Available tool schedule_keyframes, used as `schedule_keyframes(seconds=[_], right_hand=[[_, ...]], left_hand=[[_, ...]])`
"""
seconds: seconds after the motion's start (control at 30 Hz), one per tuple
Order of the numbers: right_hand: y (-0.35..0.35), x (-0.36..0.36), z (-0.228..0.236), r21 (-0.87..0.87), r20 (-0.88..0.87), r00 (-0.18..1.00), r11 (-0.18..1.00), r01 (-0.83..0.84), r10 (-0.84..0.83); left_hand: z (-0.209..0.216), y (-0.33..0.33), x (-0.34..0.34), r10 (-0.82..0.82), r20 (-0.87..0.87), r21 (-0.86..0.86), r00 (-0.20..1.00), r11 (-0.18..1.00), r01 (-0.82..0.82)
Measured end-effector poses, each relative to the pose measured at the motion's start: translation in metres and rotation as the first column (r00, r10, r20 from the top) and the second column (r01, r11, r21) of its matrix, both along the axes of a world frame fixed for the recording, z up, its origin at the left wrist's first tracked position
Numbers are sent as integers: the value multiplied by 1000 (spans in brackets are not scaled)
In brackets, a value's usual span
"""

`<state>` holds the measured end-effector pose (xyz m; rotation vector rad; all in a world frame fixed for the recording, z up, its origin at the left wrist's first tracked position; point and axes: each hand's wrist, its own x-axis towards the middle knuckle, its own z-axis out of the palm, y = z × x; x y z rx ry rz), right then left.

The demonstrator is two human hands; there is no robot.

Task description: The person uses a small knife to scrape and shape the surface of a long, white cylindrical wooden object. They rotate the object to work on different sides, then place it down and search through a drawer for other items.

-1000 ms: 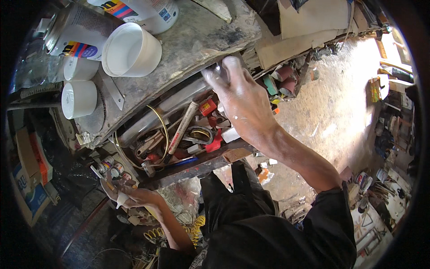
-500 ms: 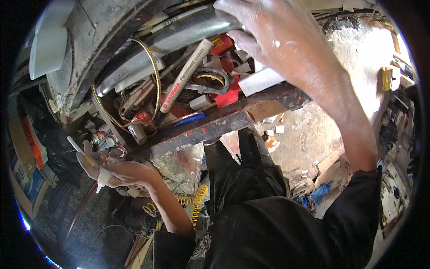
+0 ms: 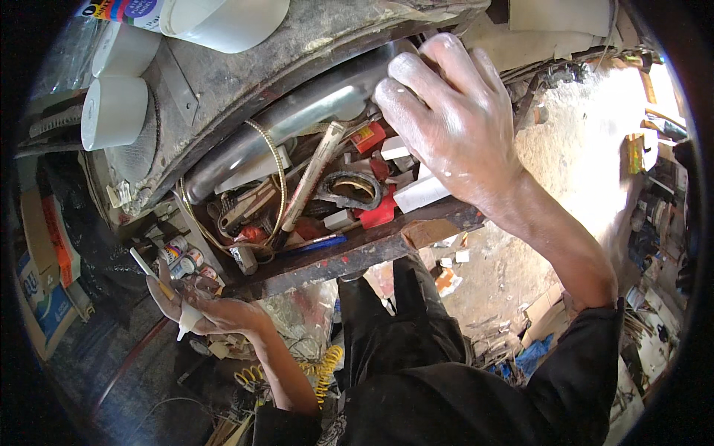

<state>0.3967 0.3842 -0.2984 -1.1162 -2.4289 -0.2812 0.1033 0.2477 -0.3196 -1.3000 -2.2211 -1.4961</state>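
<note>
My left hand [image 3: 212, 308] is at the left, beside the drawer's near corner. A cigarette [image 3: 141, 266] sticks out between its fingers, and a small white squeeze bottle with a pointed nozzle [image 3: 190, 320] is held in the palm, tip down. My right hand [image 3: 454, 119] is over the far right of a cluttered wooden drawer [image 3: 357, 253], its fingers whitened and curled at the end of a shiny metal tube [image 3: 305, 111]. Whatever lies under those fingers is hidden. A marker [image 3: 316, 171], a worn tape roll [image 3: 349, 190], white blocks [image 3: 422, 195] and a blue pen [image 3: 323, 244] lie in the drawer.
White round tubs [image 3: 114, 111] stand on the dusty worktop [image 3: 297, 30] above the drawer. Small paint bottles [image 3: 175, 251] sit beside my left hand. A yellow coiled hose [image 3: 327, 364] hangs lower down. Cardboard scraps [image 3: 547, 316] litter the right side.
The view has shifted, bringing more of the worktop and its tubs into sight. My right hand's fingers are more bent at the tube's end. The left hand keeps its hold.
</note>
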Motion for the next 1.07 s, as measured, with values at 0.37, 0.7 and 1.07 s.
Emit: schedule_keyframes(seconds=[0.37, 0.7, 1.07], right_hand=[[-41, 38, 65, -616, -79, 943, 759, 210, -325], [-41, 60, 59, -908, -100, 957, 418, 24, -272], [-43, 35, 70, -916, 120, 991, 378, 131, -51]], left_hand=[[-14, -17, -8, 176, 67, -14, 982, 984, -175], [-37, -37, -23, 255, -37, -79, 966, 963, -257], [-62, -69, -59, 142, -15, -87, 990, 986, -143]])
